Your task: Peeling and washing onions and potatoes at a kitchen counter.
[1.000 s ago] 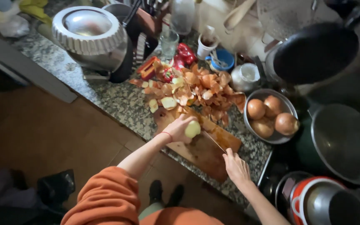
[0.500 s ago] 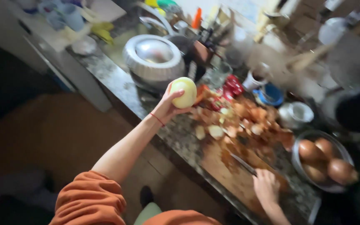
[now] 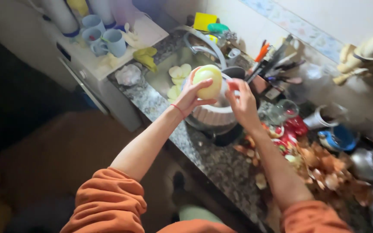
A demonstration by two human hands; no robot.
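Left hand point(image 3: 191, 96) clamped round a peeled, pale yellow-green round onion point(image 3: 208, 82), held above a ribbed white bowl point(image 3: 212, 117) on the speckled granite worktop point(image 3: 214, 162). Right hand point(image 3: 241, 102) just beside, fingers loosely spread, fingertips near the onion (contact unclear). Brown papery onion skins point(image 3: 324, 170) heaped well to the right.

Bare forearms come out of loose orange sleeves point(image 3: 109, 203) pushed up near the elbows; a thin red band point(image 3: 178, 110) circles the left wrist.
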